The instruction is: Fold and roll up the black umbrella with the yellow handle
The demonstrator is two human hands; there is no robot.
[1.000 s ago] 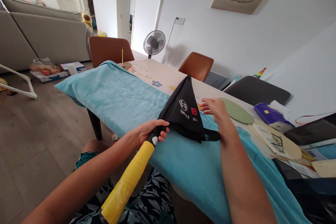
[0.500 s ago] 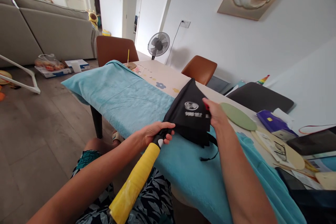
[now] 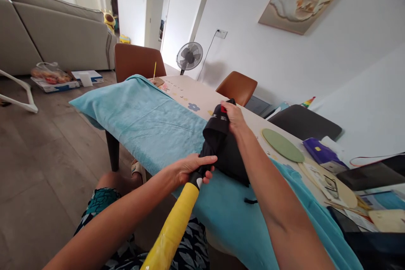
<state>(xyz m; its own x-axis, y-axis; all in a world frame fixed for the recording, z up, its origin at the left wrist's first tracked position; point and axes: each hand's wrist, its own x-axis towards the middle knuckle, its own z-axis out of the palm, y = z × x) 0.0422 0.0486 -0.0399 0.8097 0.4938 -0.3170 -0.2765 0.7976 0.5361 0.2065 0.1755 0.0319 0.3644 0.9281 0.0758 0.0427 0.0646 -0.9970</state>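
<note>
head | left hand (image 3: 190,168) clamped on umbrella (image 3: 176,228) neck; right hand (image 3: 232,116) gripping black canopy (image 3: 226,154); logo (image 3: 215,116) unreadable

Bright, even daylight, and the doorway (image 3: 155,4) is blown out white. The fan (image 3: 189,55) throws a soft shadow on the wall (image 3: 284,63) behind it. The black cloth (image 3: 226,152) reads near-flat, folds barely visible. Wide-angle distortion — verticals lean, edges stretch. Centre and far wall are both sharp.

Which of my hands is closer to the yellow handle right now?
Left. The left hand grips the umbrella just above the yellow handle, almost touching it. The right hand clutches the umbrella's far end, well away from the handle.
</note>
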